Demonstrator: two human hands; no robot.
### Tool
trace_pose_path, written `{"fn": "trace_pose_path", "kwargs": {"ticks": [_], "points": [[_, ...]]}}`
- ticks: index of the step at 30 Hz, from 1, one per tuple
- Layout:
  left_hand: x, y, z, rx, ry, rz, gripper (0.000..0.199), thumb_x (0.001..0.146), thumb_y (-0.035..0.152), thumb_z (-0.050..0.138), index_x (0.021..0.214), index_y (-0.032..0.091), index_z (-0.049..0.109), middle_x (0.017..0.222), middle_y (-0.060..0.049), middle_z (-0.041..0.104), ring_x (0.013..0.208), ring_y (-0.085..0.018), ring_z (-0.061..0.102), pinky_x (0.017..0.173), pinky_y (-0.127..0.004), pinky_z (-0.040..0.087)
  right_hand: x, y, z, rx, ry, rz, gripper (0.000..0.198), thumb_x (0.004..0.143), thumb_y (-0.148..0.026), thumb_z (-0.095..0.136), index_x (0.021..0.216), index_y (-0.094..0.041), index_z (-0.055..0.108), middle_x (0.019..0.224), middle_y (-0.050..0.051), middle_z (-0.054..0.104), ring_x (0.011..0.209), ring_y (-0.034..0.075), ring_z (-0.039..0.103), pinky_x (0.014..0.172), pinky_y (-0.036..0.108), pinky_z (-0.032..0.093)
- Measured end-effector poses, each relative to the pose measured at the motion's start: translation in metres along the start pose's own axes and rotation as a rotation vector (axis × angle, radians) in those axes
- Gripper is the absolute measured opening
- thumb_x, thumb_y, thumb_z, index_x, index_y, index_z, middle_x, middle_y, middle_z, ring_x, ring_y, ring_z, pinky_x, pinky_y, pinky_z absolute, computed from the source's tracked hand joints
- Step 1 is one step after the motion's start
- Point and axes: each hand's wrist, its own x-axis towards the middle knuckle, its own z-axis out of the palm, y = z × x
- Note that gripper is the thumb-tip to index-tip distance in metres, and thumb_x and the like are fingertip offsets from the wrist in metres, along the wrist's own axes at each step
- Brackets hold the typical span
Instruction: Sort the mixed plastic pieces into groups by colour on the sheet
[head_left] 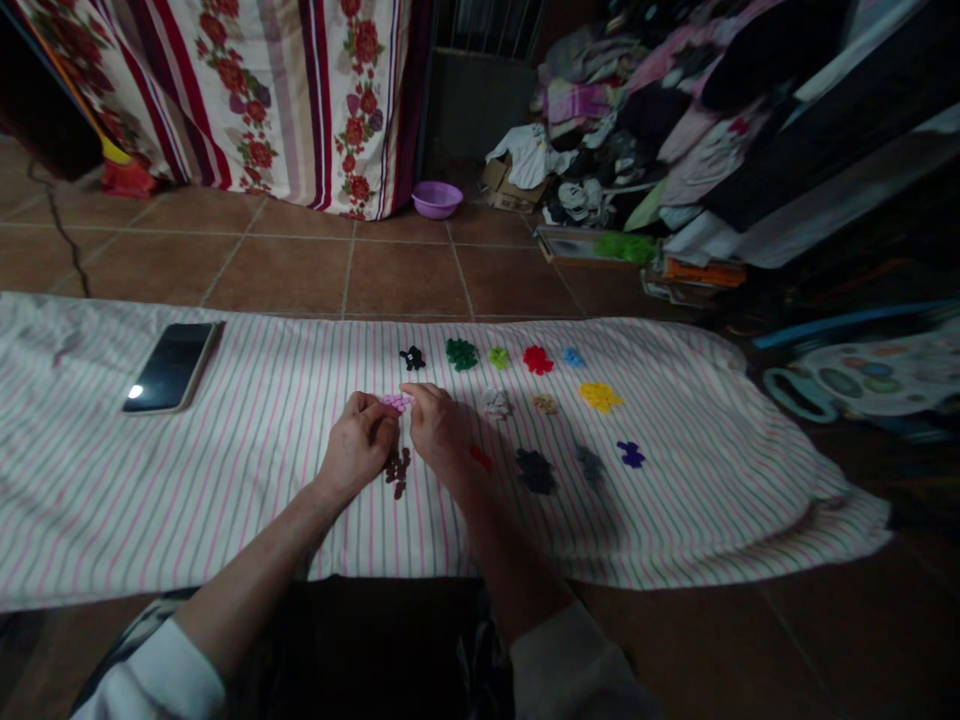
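Note:
A small pile of pink pieces [397,402] lies on the striped cloth between my hands. My left hand [358,442] is closed in a pinch at the left side of this pile. From the right, my right hand [435,425] has its fingers bent together at the pile's edge. Whatever is between the fingertips of either hand is too small to make out. Just below my left hand lie brown pieces [399,472], partly covered by it. An orange-red piece [481,458] shows beside my right wrist. The kind of these small pieces is not clear.
Sorted piles surround my hands: black [412,358], dark green [461,353], red [538,360], yellow [601,397], dark grey [535,470] and purple [631,455], among others. A phone [172,368] lies at the left on the striped cloth [262,480]. A purple basin [437,199] stands on the floor.

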Motion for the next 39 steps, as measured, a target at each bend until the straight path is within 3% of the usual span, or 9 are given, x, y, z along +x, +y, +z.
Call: {"fn": "trace_pose_path", "kwargs": {"ticks": [4, 10, 25, 33, 39], "points": [[0.003, -0.004, 0.003, 0.017, 0.079, -0.066, 0.028, 0.086, 0.023, 0.053, 0.111, 0.017, 0.064, 0.102, -0.008, 0.06, 0.088, -0.018, 0.065, 0.084, -0.039, 0.058, 0.001, 0.004, -0.002, -0.023, 0.003, 0.017, 0.042, 0.085, -0.003, 0.043, 0.113, -0.018, 0.07, 0.105, 0.01, 0.073, 0.101, 0.022, 0.067, 0.092, 0.035, 0.054], [0.007, -0.01, 0.01, -0.013, 0.052, 0.01, 0.035, 0.088, 0.023, 0.05, 0.121, 0.018, 0.058, 0.1, -0.009, 0.063, 0.093, -0.02, 0.065, 0.087, -0.041, 0.058, 0.005, 0.007, 0.004, 0.047, -0.063, -0.022, 0.04, 0.089, -0.005, 0.044, 0.117, -0.019, 0.069, 0.109, 0.011, 0.074, 0.105, 0.022, 0.068, 0.095, 0.036, 0.054], [0.007, -0.007, 0.008, -0.044, 0.045, -0.046, 0.031, 0.087, 0.025, 0.051, 0.115, 0.017, 0.062, 0.106, -0.011, 0.063, 0.093, -0.02, 0.067, 0.086, -0.041, 0.059, 0.005, 0.006, -0.003, 0.091, -0.079, -0.094, 0.041, 0.089, -0.005, 0.044, 0.118, -0.019, 0.069, 0.113, 0.01, 0.073, 0.107, 0.02, 0.068, 0.097, 0.036, 0.054], [0.002, -0.006, 0.001, -0.04, 0.024, -0.059, 0.024, 0.087, 0.027, 0.053, 0.105, 0.018, 0.067, 0.106, -0.009, 0.062, 0.08, -0.015, 0.066, 0.078, -0.037, 0.059, 0.003, 0.029, -0.026, 0.048, 0.032, -0.069, 0.038, 0.089, -0.008, 0.043, 0.114, -0.018, 0.07, 0.11, 0.01, 0.073, 0.105, 0.021, 0.067, 0.098, 0.037, 0.053], [-0.007, -0.003, -0.012, 0.022, -0.029, 0.024, 0.028, 0.092, 0.03, 0.044, 0.092, 0.02, 0.07, 0.096, -0.007, 0.064, 0.081, -0.017, 0.066, 0.075, -0.035, 0.058, -0.006, 0.047, -0.049, 0.044, 0.078, -0.073, 0.032, 0.089, -0.012, 0.046, 0.106, -0.02, 0.072, 0.104, 0.008, 0.074, 0.099, 0.02, 0.068, 0.093, 0.035, 0.054]]}}
